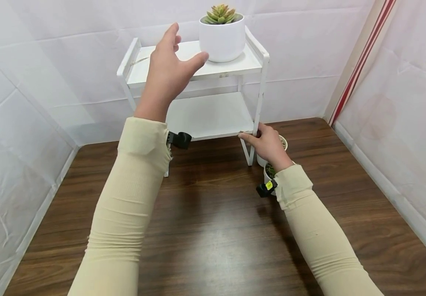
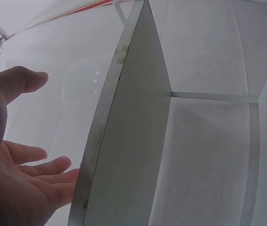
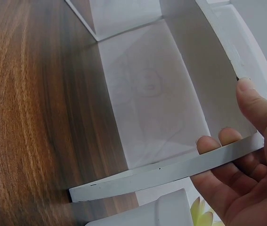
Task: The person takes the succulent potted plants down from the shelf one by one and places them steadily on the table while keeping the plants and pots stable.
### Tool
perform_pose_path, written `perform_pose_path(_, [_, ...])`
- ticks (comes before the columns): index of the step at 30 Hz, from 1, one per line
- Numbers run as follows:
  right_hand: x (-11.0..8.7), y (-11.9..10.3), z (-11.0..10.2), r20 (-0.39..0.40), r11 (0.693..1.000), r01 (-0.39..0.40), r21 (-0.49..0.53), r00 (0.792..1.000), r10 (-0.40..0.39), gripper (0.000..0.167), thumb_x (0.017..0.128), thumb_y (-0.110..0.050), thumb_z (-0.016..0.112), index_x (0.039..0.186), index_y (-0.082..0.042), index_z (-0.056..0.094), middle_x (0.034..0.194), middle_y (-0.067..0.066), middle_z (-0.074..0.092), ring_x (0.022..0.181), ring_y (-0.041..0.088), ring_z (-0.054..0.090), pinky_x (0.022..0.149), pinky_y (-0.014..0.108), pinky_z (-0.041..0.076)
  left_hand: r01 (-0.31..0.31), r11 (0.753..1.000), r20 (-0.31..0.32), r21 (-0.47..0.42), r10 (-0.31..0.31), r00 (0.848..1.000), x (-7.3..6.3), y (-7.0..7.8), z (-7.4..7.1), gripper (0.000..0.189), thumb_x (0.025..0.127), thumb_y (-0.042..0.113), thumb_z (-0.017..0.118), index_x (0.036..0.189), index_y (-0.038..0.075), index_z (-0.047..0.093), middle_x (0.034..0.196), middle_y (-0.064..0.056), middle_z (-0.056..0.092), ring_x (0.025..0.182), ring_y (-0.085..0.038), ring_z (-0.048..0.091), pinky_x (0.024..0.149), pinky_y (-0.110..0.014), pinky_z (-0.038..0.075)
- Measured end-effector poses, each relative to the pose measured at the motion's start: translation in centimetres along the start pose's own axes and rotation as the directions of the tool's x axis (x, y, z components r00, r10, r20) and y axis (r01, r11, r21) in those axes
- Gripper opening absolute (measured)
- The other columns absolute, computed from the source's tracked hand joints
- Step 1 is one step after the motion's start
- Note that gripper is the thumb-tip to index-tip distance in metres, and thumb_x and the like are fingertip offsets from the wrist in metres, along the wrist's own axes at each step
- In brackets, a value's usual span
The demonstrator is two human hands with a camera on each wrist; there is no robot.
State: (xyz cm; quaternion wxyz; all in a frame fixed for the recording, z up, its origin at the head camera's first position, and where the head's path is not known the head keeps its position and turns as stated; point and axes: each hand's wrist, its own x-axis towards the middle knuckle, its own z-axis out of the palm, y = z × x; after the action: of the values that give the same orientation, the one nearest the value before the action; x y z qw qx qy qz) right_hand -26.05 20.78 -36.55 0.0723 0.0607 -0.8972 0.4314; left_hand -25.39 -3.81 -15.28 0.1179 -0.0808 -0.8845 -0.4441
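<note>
A white two-tier shelf [image 1: 209,113] stands on a wooden table. My right hand [image 1: 270,144] grips its front right leg, fingers curled round the leg and the thumb [image 3: 250,94] on the edge of the lower board. My left hand [image 1: 166,70] is raised in front of the upper board [image 2: 131,132], fingers spread and palm bare. To the right of that hand, a white pot [image 1: 222,43] with a green, red-tipped succulent [image 1: 220,15] sits on the right of the upper board; the left thumb overlaps the pot's edge in the head view.
Two more white potted plants stand on the table [image 1: 205,230] beside the shelf's right leg, partly hidden by my right hand and wrist; one pot [image 3: 166,209] shows in the right wrist view. White cloth walls [image 1: 68,61] enclose the back and sides. A red-striped band [image 1: 360,61] runs down the right corner.
</note>
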Motion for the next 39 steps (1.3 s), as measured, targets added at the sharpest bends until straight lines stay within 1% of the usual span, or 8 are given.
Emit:
perform_pose_path(3, [0.0,0.0,0.0,0.004,1.000,0.000,0.001,1.000,0.000,0.051,0.088,-0.058,0.062,0.109,-0.012,0.063,0.093,0.013,0.072,0.087,0.030,0.069,0.073,0.040,0.052,0.007,1.000,0.007,0.005,-0.007,1.000,0.2,0.1,0.2,0.089,0.086,0.050,0.066,0.156,0.029,0.015,0.158,0.008,0.029,0.144,-0.003,0.029,0.114,-0.023,0.031])
perform_pose_path(8, [0.1,-0.1,0.0,0.001,1.000,0.006,-0.006,1.000,-0.006,0.050,0.088,-0.059,0.061,0.107,-0.013,0.063,0.092,0.015,0.072,0.082,0.024,0.068,0.073,0.039,0.052,0.028,1.000,0.012,0.008,-0.028,1.000,0.7,0.4,0.4,0.090,0.086,0.052,0.065,0.156,0.029,0.013,0.159,0.009,0.027,0.144,-0.002,0.027,0.115,-0.022,0.029])
perform_pose_path(17, [0.1,-0.2,0.0,-0.008,1.000,0.007,-0.015,1.000,-0.008,0.050,0.087,-0.058,0.063,0.107,-0.012,0.064,0.086,0.009,0.072,0.080,0.021,0.066,0.073,0.039,0.051,0.055,0.996,0.014,0.067,-0.056,0.998,1.4,1.0,0.9,0.091,0.087,0.054,0.062,0.156,0.028,0.010,0.159,0.009,0.026,0.145,-0.004,0.026,0.115,-0.021,0.028])
perform_pose_path(23, [0.0,-0.3,-0.1,-0.018,1.000,0.006,-0.012,1.000,-0.006,0.049,0.087,-0.056,0.064,0.110,-0.014,0.064,0.089,0.009,0.073,0.080,0.020,0.068,0.072,0.039,0.052,0.059,0.997,0.029,0.054,-0.060,0.998,2.0,1.5,1.3,0.093,0.087,0.054,0.062,0.157,0.025,0.009,0.160,0.008,0.025,0.145,-0.004,0.027,0.115,-0.019,0.028])
perform_pose_path(30, [-0.3,-0.3,0.0,0.002,1.000,-0.020,0.003,1.000,0.020,0.052,0.087,-0.057,0.064,0.114,-0.012,0.063,0.096,0.015,0.072,0.087,0.029,0.068,0.075,0.041,0.052,0.075,0.994,0.052,0.075,-0.079,0.995,2.6,1.7,1.9,0.097,0.086,0.057,0.062,0.157,0.024,0.005,0.162,0.009,0.017,0.146,-0.003,0.020,0.117,-0.019,0.023])
perform_pose_path(33, [-0.5,-0.3,0.0,0.002,1.000,-0.022,0.003,1.000,0.022,0.051,0.087,-0.056,0.064,0.113,-0.013,0.063,0.095,0.015,0.072,0.089,0.031,0.068,0.075,0.041,0.051,0.078,0.994,0.058,0.083,-0.083,0.995,2.8,1.8,2.1,0.099,0.085,0.059,0.062,0.157,0.023,0.004,0.163,0.010,0.013,0.147,-0.002,0.017,0.118,-0.018,0.020])
perform_pose_path(37, [-0.8,-0.4,0.1,0.005,1.000,-0.029,-0.003,1.000,0.029,0.048,0.087,-0.056,0.064,0.110,-0.013,0.063,0.091,0.012,0.072,0.086,0.028,0.067,0.074,0.039,0.050,0.090,0.992,0.067,0.089,-0.097,0.993,3.0,1.8,2.4,0.102,0.084,0.061,0.062,0.157,0.022,0.002,0.163,0.009,0.014,0.146,-0.002,0.019,0.117,-0.018,0.021])
perform_pose_path(39, [-0.9,-0.3,0.2,0.003,1.000,-0.025,-0.010,1.000,0.025,0.047,0.087,-0.056,0.064,0.108,-0.013,0.064,0.089,0.011,0.072,0.085,0.028,0.068,0.073,0.039,0.051,0.086,0.992,0.073,0.092,-0.092,0.993,3.1,1.9,2.5,0.101,0.083,0.062,0.063,0.157,0.021,0.006,0.161,0.005,0.020,0.144,-0.005,0.027,0.116,-0.020,0.026])
